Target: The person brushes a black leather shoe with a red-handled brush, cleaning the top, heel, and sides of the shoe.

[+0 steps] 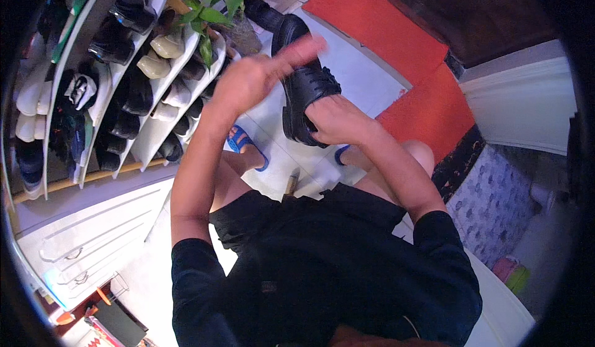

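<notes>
A black lace-up leather shoe (319,87) is held up in front of me, its toe pointing away. My right hand (341,121) has its fingers inside the shoe's opening at the heel end and grips it there. Over the shoe's front part is my left hand (251,80), closed and smeared by motion. A reddish-pink blurred shape (304,51) extends from it across the shoe; I cannot make out what it is. Another black shoe (263,15) is partly visible beyond the held one's toe.
A white shoe rack (158,18) with several shoes stands at the left, beside a green plant (214,15). Red mats (421,105) lie at the right. Below the shoe are my feet in blue sandals (238,137). A small brown object (290,184) shows between my legs.
</notes>
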`<state>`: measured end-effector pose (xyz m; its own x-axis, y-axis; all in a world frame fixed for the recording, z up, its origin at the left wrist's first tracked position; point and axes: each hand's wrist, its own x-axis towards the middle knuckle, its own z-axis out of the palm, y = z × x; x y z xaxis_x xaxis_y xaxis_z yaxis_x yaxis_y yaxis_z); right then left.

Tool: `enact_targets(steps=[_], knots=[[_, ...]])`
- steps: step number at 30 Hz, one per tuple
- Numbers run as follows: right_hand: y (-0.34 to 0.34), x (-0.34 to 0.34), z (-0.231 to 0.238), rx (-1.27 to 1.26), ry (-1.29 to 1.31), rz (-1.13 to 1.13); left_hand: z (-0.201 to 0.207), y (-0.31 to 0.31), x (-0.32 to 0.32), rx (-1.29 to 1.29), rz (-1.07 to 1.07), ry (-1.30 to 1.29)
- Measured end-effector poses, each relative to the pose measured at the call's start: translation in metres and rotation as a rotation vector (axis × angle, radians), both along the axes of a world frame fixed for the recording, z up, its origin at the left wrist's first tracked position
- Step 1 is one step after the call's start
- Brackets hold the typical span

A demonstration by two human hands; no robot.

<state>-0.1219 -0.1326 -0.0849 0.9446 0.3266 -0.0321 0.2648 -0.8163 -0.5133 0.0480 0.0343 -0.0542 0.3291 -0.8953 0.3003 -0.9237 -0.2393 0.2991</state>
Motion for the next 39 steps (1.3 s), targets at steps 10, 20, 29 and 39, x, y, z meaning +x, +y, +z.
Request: enact_targets(steps=[10, 20, 29, 39], knots=[[-0.031, 0.007, 0.003, 0.081, -0.077, -0.310, -0.018, 0.005, 0.024, -0.471, 0.516, 0.375], [-0.042, 0.022, 0.019, 0.495, -0.766, -0.512, -0.011, 0.007, 0.039, -0.727, 0.452, 0.749], [-0.091, 0.024, -0.001, 2.474, -0.235, -0.135, -0.003, 0.008, 0.022, -0.705, 0.382, 0.633], [-0.066, 0.044, 0.037, 2.519, -0.190, -0.440, -0.008, -0.018, -0.021, -0.433, -0.028, -0.122]])
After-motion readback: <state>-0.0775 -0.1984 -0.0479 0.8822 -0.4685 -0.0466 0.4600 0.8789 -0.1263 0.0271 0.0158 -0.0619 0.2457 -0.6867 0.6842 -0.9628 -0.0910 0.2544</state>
